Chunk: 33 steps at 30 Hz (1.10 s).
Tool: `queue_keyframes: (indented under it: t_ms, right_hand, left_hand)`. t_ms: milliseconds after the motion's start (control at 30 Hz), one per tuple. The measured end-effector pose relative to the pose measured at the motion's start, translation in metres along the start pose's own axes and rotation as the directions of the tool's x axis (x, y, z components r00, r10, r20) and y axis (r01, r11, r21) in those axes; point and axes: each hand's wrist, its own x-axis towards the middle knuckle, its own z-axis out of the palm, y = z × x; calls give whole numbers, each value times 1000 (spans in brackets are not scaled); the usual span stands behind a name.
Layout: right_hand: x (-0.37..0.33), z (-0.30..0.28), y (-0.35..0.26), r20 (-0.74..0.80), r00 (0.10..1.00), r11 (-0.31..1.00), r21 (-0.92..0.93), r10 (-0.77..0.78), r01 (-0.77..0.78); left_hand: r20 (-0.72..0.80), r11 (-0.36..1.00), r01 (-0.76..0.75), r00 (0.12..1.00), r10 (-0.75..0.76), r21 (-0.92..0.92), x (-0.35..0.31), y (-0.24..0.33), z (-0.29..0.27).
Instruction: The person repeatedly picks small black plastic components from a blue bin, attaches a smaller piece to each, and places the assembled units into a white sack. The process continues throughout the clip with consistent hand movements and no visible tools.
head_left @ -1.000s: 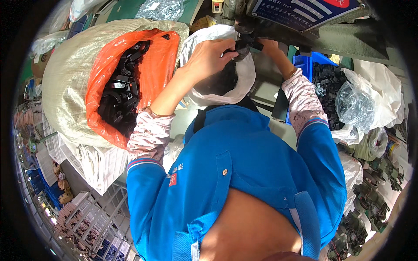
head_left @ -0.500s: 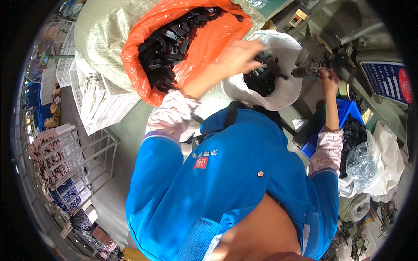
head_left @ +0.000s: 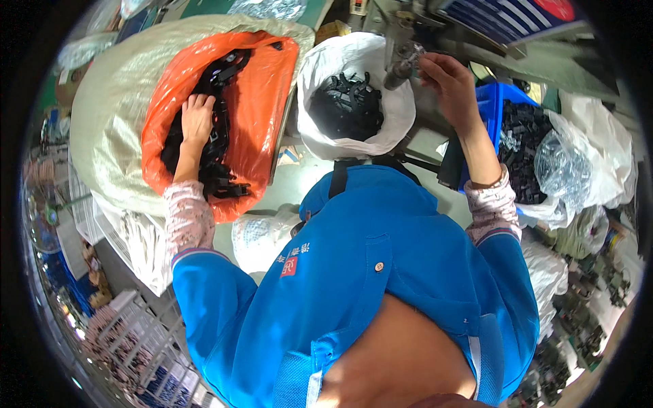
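Observation:
My left hand [head_left: 197, 119] reaches into an orange plastic liner [head_left: 255, 115] inside a large pale woven sack. Its fingers lie slightly apart over black plastic parts [head_left: 221, 180], and no part shows clearly in its grip. On the other side, my right hand [head_left: 445, 81] is at a dark metal machine fixture [head_left: 403, 71], with thumb and fingers pinched together at its end. What they hold there is too small to make out. Between my hands stands a white bag-lined container [head_left: 398, 122] with black curved plastic pieces [head_left: 350, 102] in it.
At the right, a blue crate [head_left: 493, 102] holds small black parts, with clear and white plastic bags [head_left: 564, 160] beside it. A blue-and-white sign plate [head_left: 510, 24] is on the machine above. White baskets with pale strips [head_left: 139, 248] stand left of the sack.
My left hand has moved left from near the white container into the orange-lined sack. My right hand stays at the machine fixture. The whole view has shifted.

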Motion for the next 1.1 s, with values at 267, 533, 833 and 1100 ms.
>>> queue_keyframes:
  t_ms: [267,533,833,1100]
  right_hand:
    - [17,16,8,-45,997,988,-149,-58,50]
    - [8,18,18,23,925,761,-560,-380,326]
    - [-84,-129,0,-226,803,558,-815,-552,154]
    - [-96,-250,44,-89,967,34,-996,-239,-83]
  left_hand:
    - [-199,531,112,847,-493,-840,5,61,-61]
    - [358,-974,187,925,129,-131,38,208,-86]
    - [323,-859,497,839,439,-125,82,335,-107]
    - [302,-582,466,882,361,-667,105,434,-152]
